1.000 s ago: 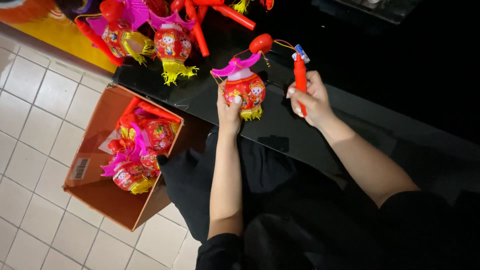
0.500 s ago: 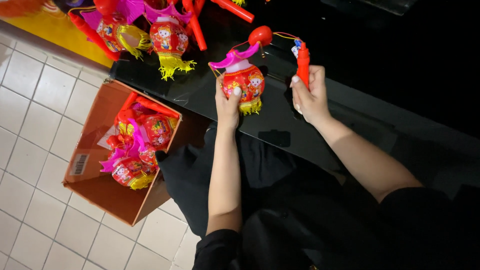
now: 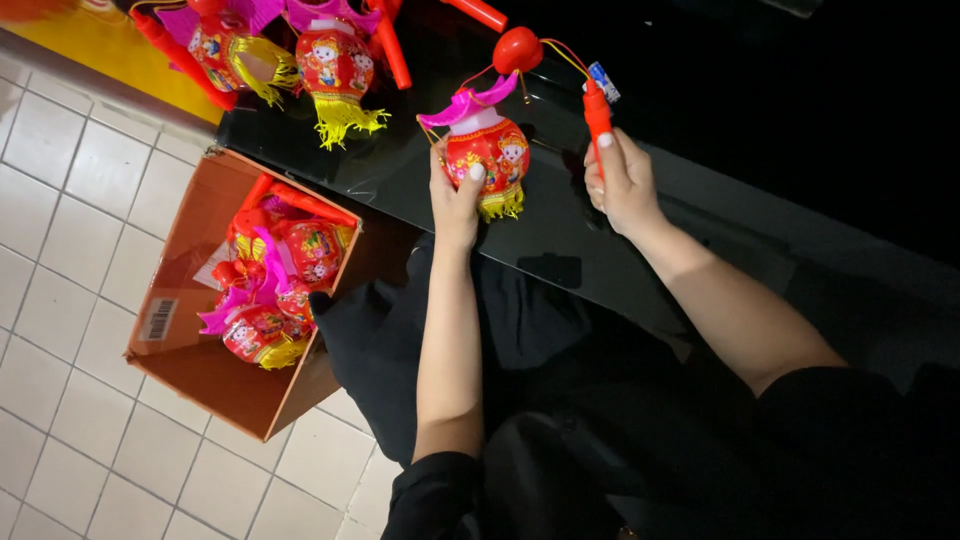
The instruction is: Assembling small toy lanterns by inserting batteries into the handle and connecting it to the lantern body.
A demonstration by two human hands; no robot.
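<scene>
- Pale floor tiles point(image 3: 70, 190) were seen beside a glossy black table point(image 3: 560, 240).
- A red toy lantern point(image 3: 487, 150) was gripped upright on the table by the left hand point(image 3: 455, 195).
- Its red handle stick point(image 3: 597, 115) was clasped in the closed right hand point(image 3: 622, 185).
- More lanterns point(image 3: 270, 300) were packed in an open cardboard box point(image 3: 200, 385) on the floor.

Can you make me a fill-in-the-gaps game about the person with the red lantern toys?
1. The left hand holds the round red plastic lantern with a pink roof-shaped top above the glossy ____ table.
2. The right hand grips the lantern's thin red plastic ____.
3. More lanterns lie in the open brown ____ box on the white tiled floor.

Missing words: black; handle; cardboard
</scene>
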